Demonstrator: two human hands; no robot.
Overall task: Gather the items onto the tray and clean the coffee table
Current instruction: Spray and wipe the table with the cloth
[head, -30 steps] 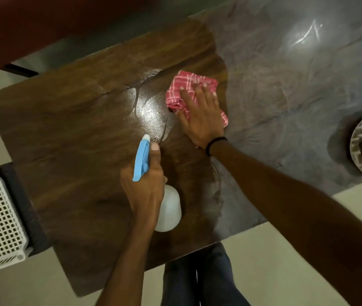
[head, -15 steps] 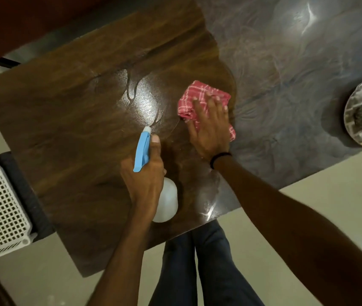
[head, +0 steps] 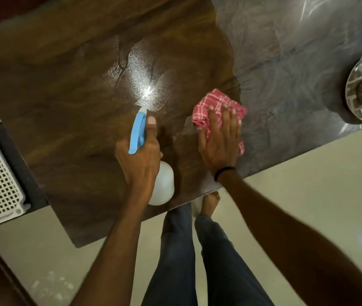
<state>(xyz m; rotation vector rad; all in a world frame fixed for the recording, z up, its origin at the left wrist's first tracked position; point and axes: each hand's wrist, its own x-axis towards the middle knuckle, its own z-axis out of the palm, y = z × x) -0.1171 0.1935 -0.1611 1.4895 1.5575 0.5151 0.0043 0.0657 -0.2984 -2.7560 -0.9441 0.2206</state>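
Bare forearms, no sleeves. Thin black band on right wrist. Dark blue-grey trousers, full length. Barefoot, one bare foot visible.

Red checked cloth crumpled flat on dark glossy coffee table (wet sheen beside nozzle).

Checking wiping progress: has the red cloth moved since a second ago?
Yes. The red cloth slid away from the wet patch, toward the table's near edge.
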